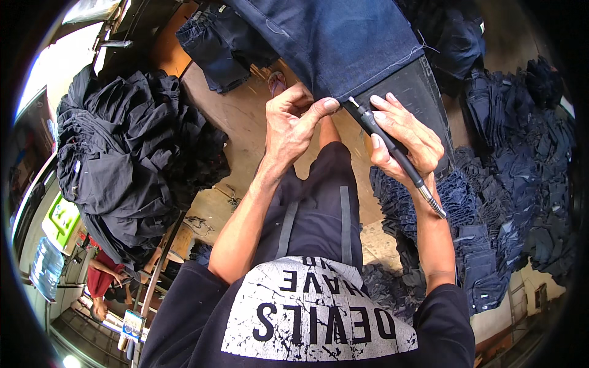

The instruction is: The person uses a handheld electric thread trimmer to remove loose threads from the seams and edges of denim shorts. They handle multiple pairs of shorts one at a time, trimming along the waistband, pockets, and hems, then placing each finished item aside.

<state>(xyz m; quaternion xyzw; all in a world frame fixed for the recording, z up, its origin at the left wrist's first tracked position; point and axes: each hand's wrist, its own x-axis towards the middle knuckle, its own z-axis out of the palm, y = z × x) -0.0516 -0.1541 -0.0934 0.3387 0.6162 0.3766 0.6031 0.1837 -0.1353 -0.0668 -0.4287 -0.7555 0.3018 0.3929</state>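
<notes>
Dark blue denim cloth point(350, 49) lies over a black board point(411, 101), its stitched hem running along the near edge. My left hand point(294, 119) is closed on the denim's near left corner, thumb stretched along the hem. In my right hand point(408, 132) is a black pen-shaped tool point(392, 149) with a thin light tip and a coiled metal spring at its rear. The tip sits at the hem, just right of my left thumb. Loose pale threads point(420, 48) stick out at the cloth's right edge.
A large heap of black garments point(135, 159) rises on the left. Stacks of folded dark blue garments point(503, 184) fill the right side. Another dark garment point(224, 49) lies beyond my left hand. A person in a red top point(104, 276) is at the far left, near a green tray point(60, 221).
</notes>
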